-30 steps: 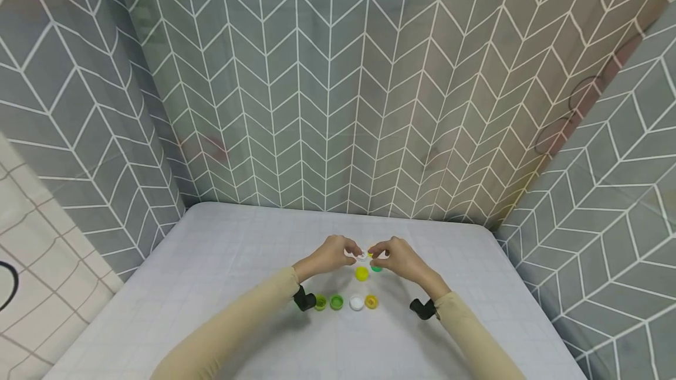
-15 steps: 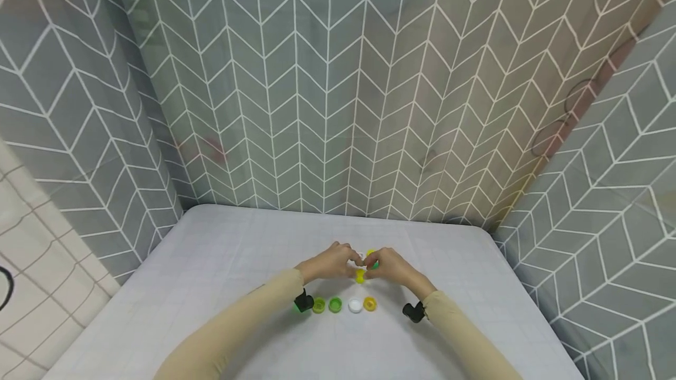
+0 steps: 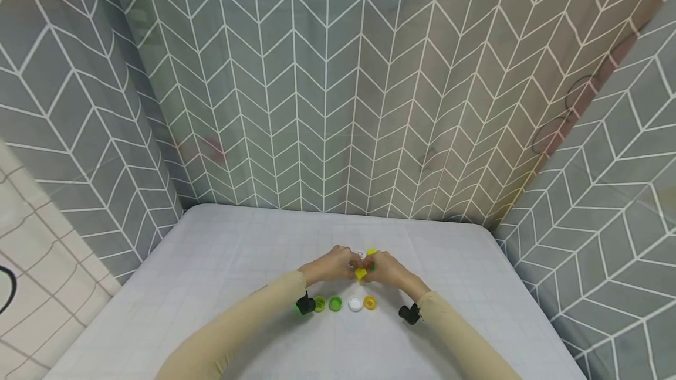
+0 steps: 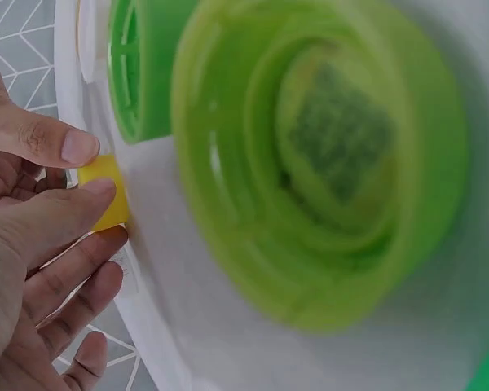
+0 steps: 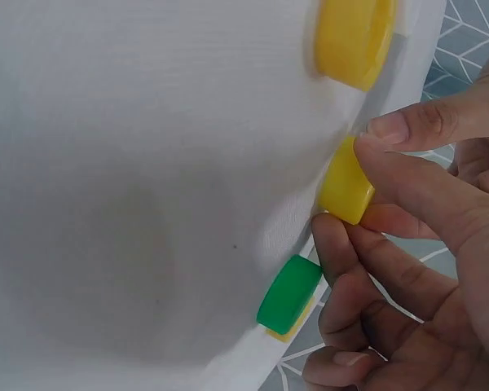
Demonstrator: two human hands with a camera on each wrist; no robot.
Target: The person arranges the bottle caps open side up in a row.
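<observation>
Near the middle of the table, my left hand point(image 3: 334, 264) and right hand point(image 3: 388, 268) meet over a small yellow bottle cap point(image 3: 361, 274). Both hands pinch it between thumb and fingers, one from each side. In the left wrist view the yellow cap point(image 4: 104, 191) is tipped on its edge, with thumbs on its near side and fingertips behind and under it. From the other side, the right wrist view shows the same yellow cap point(image 5: 348, 181) low over the cloth. A green cap point(image 5: 289, 295) stands close to my right fingers. My hands partly hide the caps behind them.
A row nearer me holds a yellow-green cap point(image 3: 319, 304), a green cap point(image 3: 335, 303), a white cap point(image 3: 355, 304) and an orange-yellow cap point(image 3: 369, 302). Another yellow cap point(image 3: 371, 251) lies beyond my hands. Patterned curtains point(image 3: 327, 104) surround the white table point(image 3: 237, 239).
Both hands have come together and down from behind the yellow cap. It lay flat on the table one second ago; now both hands hold it tilted.
</observation>
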